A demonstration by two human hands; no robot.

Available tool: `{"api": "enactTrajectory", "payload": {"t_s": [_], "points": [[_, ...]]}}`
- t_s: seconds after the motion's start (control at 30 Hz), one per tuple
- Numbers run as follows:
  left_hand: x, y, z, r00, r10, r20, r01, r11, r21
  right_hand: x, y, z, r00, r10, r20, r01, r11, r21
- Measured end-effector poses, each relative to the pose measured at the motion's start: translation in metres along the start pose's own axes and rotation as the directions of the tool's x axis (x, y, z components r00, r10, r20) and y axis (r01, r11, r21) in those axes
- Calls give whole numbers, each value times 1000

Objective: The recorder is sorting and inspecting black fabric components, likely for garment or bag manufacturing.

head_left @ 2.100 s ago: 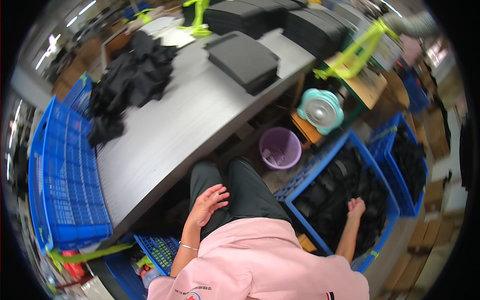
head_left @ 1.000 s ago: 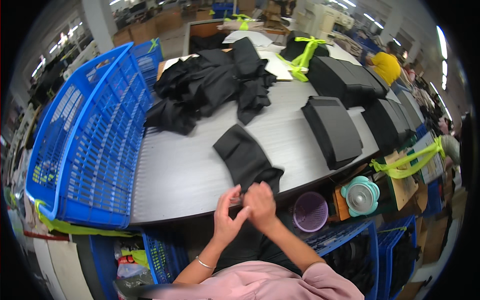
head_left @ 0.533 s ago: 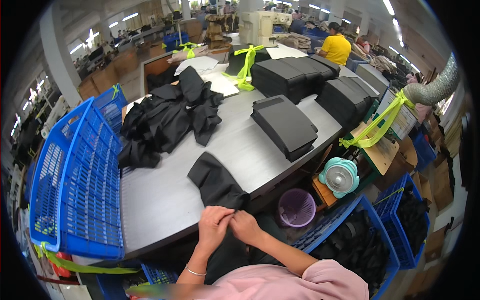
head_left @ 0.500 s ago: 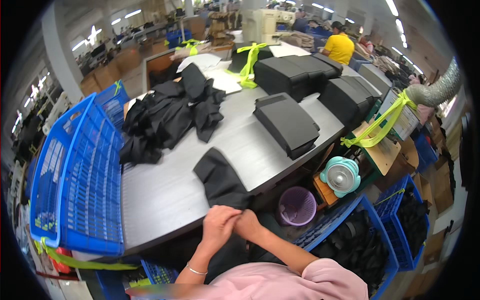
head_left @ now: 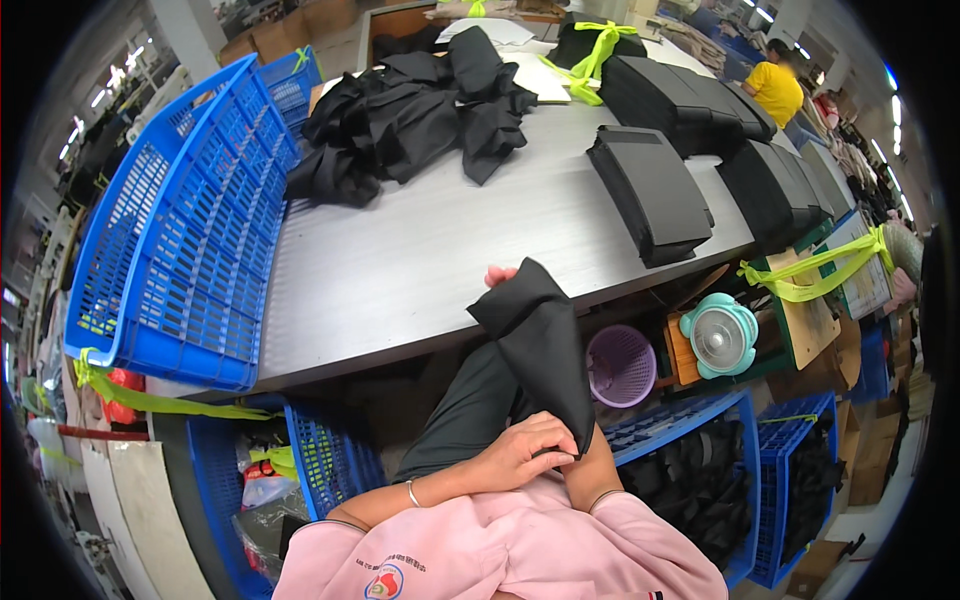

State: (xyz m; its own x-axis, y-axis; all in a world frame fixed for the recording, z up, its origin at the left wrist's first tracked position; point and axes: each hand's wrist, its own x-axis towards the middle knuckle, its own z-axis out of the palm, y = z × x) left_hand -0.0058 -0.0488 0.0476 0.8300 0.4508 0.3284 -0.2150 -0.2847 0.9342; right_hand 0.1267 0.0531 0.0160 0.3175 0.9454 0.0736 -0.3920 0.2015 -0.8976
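A black fabric tube (head_left: 545, 345) is drawn over my right forearm like a sleeve, reaching from near the elbow out past the wrist. At its far end, only a few fingertips of my right hand (head_left: 497, 275) show beside the cloth; the rest is hidden inside. My left hand (head_left: 528, 450) lies across the near end of the tube, with its fingers closed on the cloth edge by the right elbow. The tube hangs over my lap, just off the near edge of the metal table (head_left: 400, 270).
A loose heap of black cloth (head_left: 400, 125) lies on the table's far left, beside a blue crate (head_left: 190, 220). Stacks of flat black pieces (head_left: 655, 195) stand at right. Below are a purple basket (head_left: 620, 365), a teal fan (head_left: 718, 335) and a blue crate of black pieces (head_left: 690, 480).
The black tube has come off the table edge and onto my right forearm. My left hand has moved from beside the right hand back toward the right elbow. The view has tipped downward.
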Motion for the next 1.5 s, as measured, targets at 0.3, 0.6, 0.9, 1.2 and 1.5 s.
{"api": "enactTrajectory", "payload": {"t_s": [0.3,0.6,0.9,1.2,1.5], "points": [[9,-1,-36,857,-35,-514,83,994,71,-10,6,4,967,12,256,-142,856,497],[2,11,-26,957,-84,-277,88,996,0,-24,14,3,963,198,181,-267,779,567],[35,-55,-153,380,126,-916,389,877,282,-114,2,49,957,3,290,221,638,-737],[21,-30,-206,481,-145,-864,1,986,-165,-143,-12,-15,936,296,193,-256,944,-207],[25,14,-118,842,-201,-500,141,978,-156,-66,-53,30,960,-253,118,255,620,-742]]}}
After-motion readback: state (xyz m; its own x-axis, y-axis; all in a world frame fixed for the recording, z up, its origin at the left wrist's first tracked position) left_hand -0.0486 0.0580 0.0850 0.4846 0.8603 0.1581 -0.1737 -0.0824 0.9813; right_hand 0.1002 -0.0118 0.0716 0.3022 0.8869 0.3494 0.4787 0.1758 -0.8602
